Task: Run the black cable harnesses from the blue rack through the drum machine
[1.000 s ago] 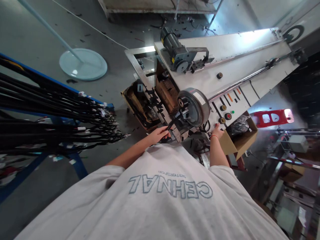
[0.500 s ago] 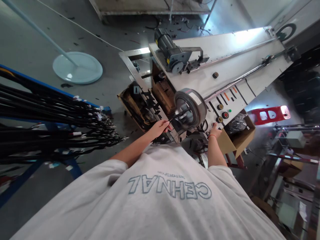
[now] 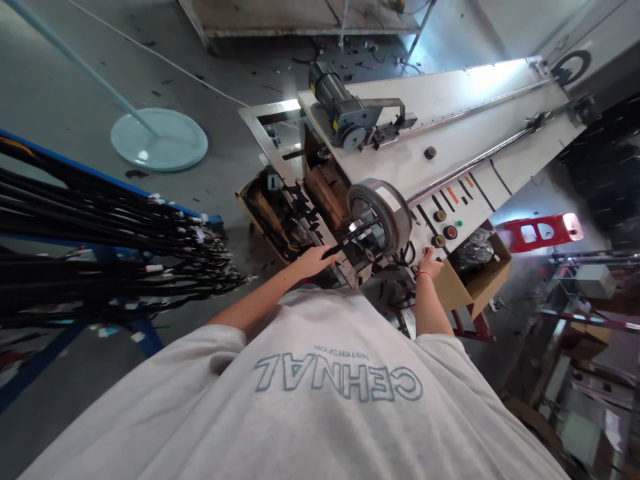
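My left hand [image 3: 318, 261] is closed round a black cable bundle [image 3: 356, 232] that runs through the round opening of a taping wheel [image 3: 397, 212]. A roll of tape seems to sit on this wheel, at the near end of a long white machine table [image 3: 430, 177]. My right hand [image 3: 431, 264] rests at the table's near edge, fingertips at the control knobs beside a red button [image 3: 451, 232]. Its fingers are partly bent, and whether it grips anything is too small to tell.
Bundles of black cables [image 3: 100, 220] hang on a blue rack at the left. A motor [image 3: 330, 93] stands on the table. An open cardboard box [image 3: 487, 283] lies below its right edge. Further off are a round white base [image 3: 175, 143] and a red part [image 3: 537, 232].
My left hand has shifted slightly left and down with the cable, and its fingers are now wrapped over it. The wheel's inner parts have turned. My right hand has barely moved.
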Available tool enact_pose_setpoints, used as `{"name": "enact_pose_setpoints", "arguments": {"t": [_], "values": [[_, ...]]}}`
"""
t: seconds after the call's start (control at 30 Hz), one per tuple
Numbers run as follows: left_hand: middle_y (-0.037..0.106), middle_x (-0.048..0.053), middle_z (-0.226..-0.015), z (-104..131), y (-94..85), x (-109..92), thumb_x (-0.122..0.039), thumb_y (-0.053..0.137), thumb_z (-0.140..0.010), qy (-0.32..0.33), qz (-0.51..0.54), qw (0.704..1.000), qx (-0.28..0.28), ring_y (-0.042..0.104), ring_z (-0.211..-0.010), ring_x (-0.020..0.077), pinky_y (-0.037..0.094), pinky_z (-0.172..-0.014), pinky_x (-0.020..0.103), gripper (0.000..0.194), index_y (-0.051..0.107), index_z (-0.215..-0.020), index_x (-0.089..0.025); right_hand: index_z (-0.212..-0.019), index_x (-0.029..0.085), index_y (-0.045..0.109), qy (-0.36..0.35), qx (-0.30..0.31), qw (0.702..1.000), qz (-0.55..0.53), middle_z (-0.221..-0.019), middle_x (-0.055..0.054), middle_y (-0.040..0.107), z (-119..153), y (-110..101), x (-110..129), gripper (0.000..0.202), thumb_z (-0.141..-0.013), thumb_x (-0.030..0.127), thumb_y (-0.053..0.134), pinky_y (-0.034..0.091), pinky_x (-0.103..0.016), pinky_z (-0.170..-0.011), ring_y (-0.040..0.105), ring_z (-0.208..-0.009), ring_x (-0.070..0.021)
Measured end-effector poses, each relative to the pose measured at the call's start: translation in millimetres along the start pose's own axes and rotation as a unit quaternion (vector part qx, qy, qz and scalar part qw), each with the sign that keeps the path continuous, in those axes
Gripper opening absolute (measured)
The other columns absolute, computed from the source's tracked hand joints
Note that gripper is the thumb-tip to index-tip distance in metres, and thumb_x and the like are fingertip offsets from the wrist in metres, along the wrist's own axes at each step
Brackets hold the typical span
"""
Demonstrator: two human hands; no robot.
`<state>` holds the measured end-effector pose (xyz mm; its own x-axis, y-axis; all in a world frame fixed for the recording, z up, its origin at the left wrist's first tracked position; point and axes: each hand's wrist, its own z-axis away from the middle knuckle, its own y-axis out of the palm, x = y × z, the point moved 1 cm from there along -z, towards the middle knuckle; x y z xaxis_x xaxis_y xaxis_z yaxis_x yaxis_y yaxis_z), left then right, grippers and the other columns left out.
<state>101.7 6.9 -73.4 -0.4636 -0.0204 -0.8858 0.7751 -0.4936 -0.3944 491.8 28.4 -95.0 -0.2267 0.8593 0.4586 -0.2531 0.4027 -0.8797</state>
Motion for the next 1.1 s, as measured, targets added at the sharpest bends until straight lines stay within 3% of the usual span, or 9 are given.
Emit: {"name": "enact_pose_setpoints", "arguments": {"t": [0.2, 0.4, 0.47, 0.6, 0.8, 0.9, 0.97, 1.1], "values": [[0.066, 0.004, -0.075, -1.2, 9.8, -5.0, -0.05, 0.033, -0.091, -0.001, 0.014, 1.0, -0.021, 0.06, -0.074, 0.0193, 0.044, -0.075, 0.029, 0.043, 0.056, -0.073, -0.02, -0.12, 0.005, 0.051, -0.002, 0.002, 1.0, -0.013, -0.122, -0.029, 0.06, 0.7, -1.5, 0.3, 0.076, -0.083, 0.071, 0.049, 0.047, -0.041, -0.097, 0.059, -0.118, -0.0353], [0.068, 0.005, -0.081, 16.8, 17.8, 18.6, -0.055, 0.04, -0.088, -0.046, 0.027, 0.998, 0.018, 0.062, -0.073, 0.02, 0.046, -0.07, 0.029, 0.042, 0.061, -0.084, -0.019, -0.12, 0.004, 0.052, -0.008, -0.002, 1.0, -0.02, -0.123, -0.029, 0.059, 3.3, -1.9, 0.3, 0.075, -0.083, 0.07, 0.051, 0.046, -0.042, -0.099, 0.058, -0.119, -0.0363], [0.067, 0.003, -0.078, 26.5, 19.8, 21.8, -0.056, 0.036, -0.09, -0.045, 0.046, 0.998, 0.003, 0.06, -0.067, 0.0177, 0.045, -0.066, 0.028, 0.044, 0.06, -0.084, -0.019, -0.12, 0.004, 0.052, -0.01, -0.001, 1.0, -0.014, -0.124, -0.03, 0.059, 2.2, -0.9, -0.3, 0.075, -0.083, 0.07, 0.051, 0.047, -0.042, -0.098, 0.058, -0.119, -0.0363], [0.065, 0.002, -0.073, 28.8, 19.4, 7.0, -0.051, 0.032, -0.095, -0.017, 0.058, 0.995, -0.077, 0.055, -0.063, 0.0148, 0.044, -0.069, 0.027, 0.044, 0.057, -0.077, -0.019, -0.119, 0.003, 0.052, -0.011, -0.005, 1.0, 0.002, -0.119, -0.03, 0.061, -1.8, 1.0, -1.0, 0.076, -0.083, 0.07, 0.05, 0.049, -0.042, -0.095, 0.06, -0.116, -0.0359], [0.061, 0.002, -0.063, -7.2, 6.7, -16.6, -0.045, 0.031, -0.096, -0.027, 0.032, 0.99, -0.135, 0.057, -0.067, 0.0168, 0.044, -0.075, 0.028, 0.045, 0.053, -0.066, -0.02, -0.116, 0.004, 0.054, -0.018, -0.01, 1.0, -0.002, -0.115, -0.029, 0.063, 0.3, 0.5, -1.3, 0.074, -0.083, 0.069, 0.05, 0.051, -0.04, -0.091, 0.062, -0.113, -0.0349], [0.056, 0.0, -0.059, -24.6, 1.4, -14.9, -0.046, 0.038, -0.095, -0.036, 0.063, 0.992, -0.1, 0.053, -0.059, 0.0156, 0.043, -0.068, 0.027, 0.041, 0.055, -0.069, -0.019, -0.117, 0.002, 0.054, -0.023, 0.004, 1.0, -0.001, -0.117, -0.03, 0.061, 1.4, -4.9, 2.0, 0.07, -0.084, 0.064, 0.053, 0.05, -0.039, -0.092, 0.061, -0.115, -0.0345], [0.049, -0.002, -0.053, -33.0, 2.5, -10.4, -0.047, 0.039, -0.095, -0.072, 0.146, 0.985, -0.057, 0.046, -0.051, 0.0135, 0.041, -0.059, 0.026, 0.04, 0.056, -0.071, -0.018, -0.124, 0.0, 0.051, -0.051, -0.001, 0.999, 0.009, -0.125, -0.031, 0.056, -0.7, -13.3, 12.4, 0.067, -0.083, 0.053, 0.059, 0.046, -0.04, -0.1, 0.055, -0.122, -0.0353], [0.027, -0.008, -0.046, -41.3, 13.9, -0.1, -0.047, 0.042, -0.092, -0.163, 0.354, 0.917, 0.088, 0.026, -0.039, 0.0087, 0.036, -0.048, 0.024, 0.039, 0.048, -0.065, -0.019, -0.129, 0.004, 0.049, -0.218, -0.034, 0.975, -0.026, -0.135, -0.027, 0.051, -2.6, -40.3, 67.3, 0.053, -0.082, 0.027, 0.058, 0.037, -0.044, -0.108, 0.046, -0.131, -0.0323]]}}
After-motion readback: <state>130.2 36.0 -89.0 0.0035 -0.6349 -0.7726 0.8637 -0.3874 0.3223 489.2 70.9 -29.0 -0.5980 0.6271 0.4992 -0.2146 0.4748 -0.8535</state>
